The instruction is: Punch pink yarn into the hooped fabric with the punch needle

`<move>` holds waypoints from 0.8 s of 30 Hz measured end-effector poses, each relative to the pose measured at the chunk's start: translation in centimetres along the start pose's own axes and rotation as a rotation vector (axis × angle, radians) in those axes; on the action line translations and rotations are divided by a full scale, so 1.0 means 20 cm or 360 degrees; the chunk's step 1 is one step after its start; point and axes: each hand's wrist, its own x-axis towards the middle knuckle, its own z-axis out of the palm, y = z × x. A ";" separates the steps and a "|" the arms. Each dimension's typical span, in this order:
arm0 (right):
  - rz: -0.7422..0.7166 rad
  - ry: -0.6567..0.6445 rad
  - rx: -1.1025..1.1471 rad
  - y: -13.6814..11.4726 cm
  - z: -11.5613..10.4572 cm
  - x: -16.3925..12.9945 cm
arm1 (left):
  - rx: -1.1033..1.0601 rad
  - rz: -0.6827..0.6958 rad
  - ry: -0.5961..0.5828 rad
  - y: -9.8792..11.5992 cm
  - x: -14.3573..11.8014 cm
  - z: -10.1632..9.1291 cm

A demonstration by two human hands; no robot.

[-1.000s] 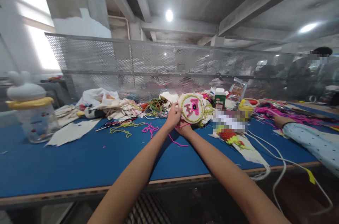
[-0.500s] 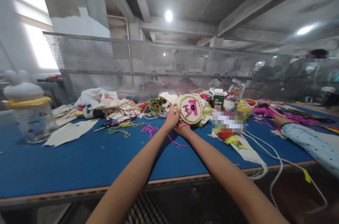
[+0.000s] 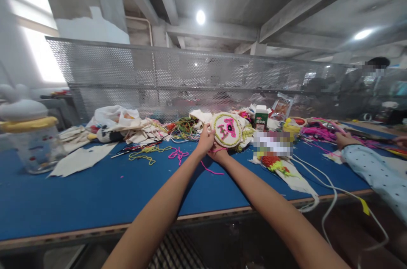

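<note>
A round embroidery hoop (image 3: 219, 129) with white cloth, a yellow-green yarn border and pink and black yarn stitches is tilted up toward me above the blue table. My left hand (image 3: 206, 141) grips its left edge with the fingers closed. Under the lower left edge is my right hand (image 3: 218, 153), its fingers mostly hidden behind the hoop and cloth. A strand of pink yarn (image 3: 211, 170) hangs from the hands onto the tabletop. Loose pink yarn (image 3: 178, 155) and yellow-green yarn (image 3: 143, 156) lie to the left.
Cloth scraps (image 3: 143, 129) and tangled yarn (image 3: 184, 128) line the back, before a perforated metal screen (image 3: 190, 70). A bottle (image 3: 34, 146) stands left, a green-and-white carton (image 3: 261, 118) right of the hoop. White cords (image 3: 330, 186) drape over the front edge near a co-worker's dotted sleeve (image 3: 365, 171).
My hands and the hoop keep nearly the same pose, while the view shifts slightly. The co-worker's hand at the right has shifted its pose, and another hand shows at the right edge.
</note>
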 end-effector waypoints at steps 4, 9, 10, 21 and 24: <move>0.0026 -0.0025 -0.0005 0.00 0.00 0.00 | -0.0098 -0.0024 0.0062 -0.01 0.00 0.01; 0.0099 -0.0093 -0.0026 0.02 0.02 0.01 | -0.0316 -0.0082 0.0267 0.01 0.00 0.03; 0.0125 -0.0109 -0.0033 0.03 0.02 0.02 | -0.0368 -0.0092 0.0325 0.03 0.01 0.02; 0.0356 -0.0065 0.0033 0.14 -0.05 0.01 | -0.0695 -0.0035 0.0663 0.33 0.03 -0.43; 0.0374 0.0044 0.0127 0.17 -0.08 0.01 | -0.0656 -0.0053 0.0631 0.35 -0.03 -0.49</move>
